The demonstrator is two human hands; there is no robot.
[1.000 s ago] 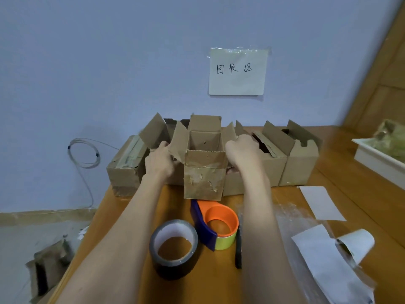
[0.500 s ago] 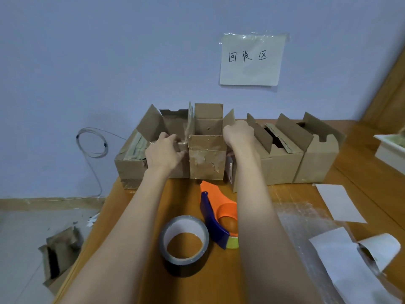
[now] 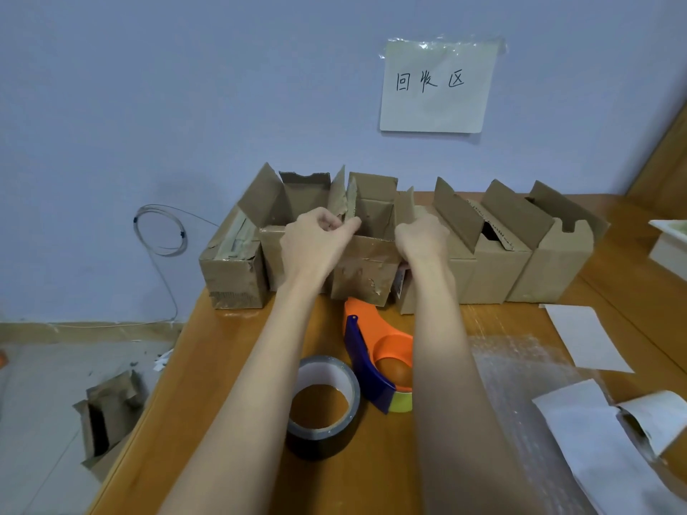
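Watching the feed from afar, I log both hands up at the 12 o'clock end of the wooden table (image 3: 223, 351). They are on the open box (image 3: 366, 276), which stands in the middle of a row of cardboard boxes (image 3: 494, 269) set against the wall (image 3: 148, 105).

- Left hand (image 3: 316, 239): fingers curled, pinching the box's torn flap on its 9 o'clock side.
- Right hand (image 3: 422, 237): curled tight on the box's 3 o'clock wall. The fingertips are hidden behind the knuckles.
- Open box: upright, top flaps raised, front face scuffed with tape residue, touching its neighbours on both sides.

Surface: orange-brown wood.
- A dark tape roll (image 3: 319, 440) lies flat near 6 o'clock, between the forearms.
- An orange-and-blue tape dispenser (image 3: 366, 366) lies just beside it, toward 12.
- Bubble wrap (image 3: 520, 366) spreads at 3 o'clock.
- A flat white sheet (image 3: 583, 340) and a curled one (image 3: 594, 459) lie past the bubble wrap.
- A white tray (image 3: 665, 250) sits at the 2 o'clock edge.

Room:
- The wall is pale blue.
- A paper sign (image 3: 438, 105) with handwritten characters is taped at 1 o'clock, above the boxes.
- A thin cable (image 3: 165, 253) hangs looped at 10 o'clock.
- Wood panelling (image 3: 665, 169) closes the right corner.
- The grey floor (image 3: 44, 403) shows at 8 o'clock with a crushed carton (image 3: 107, 414) on it.
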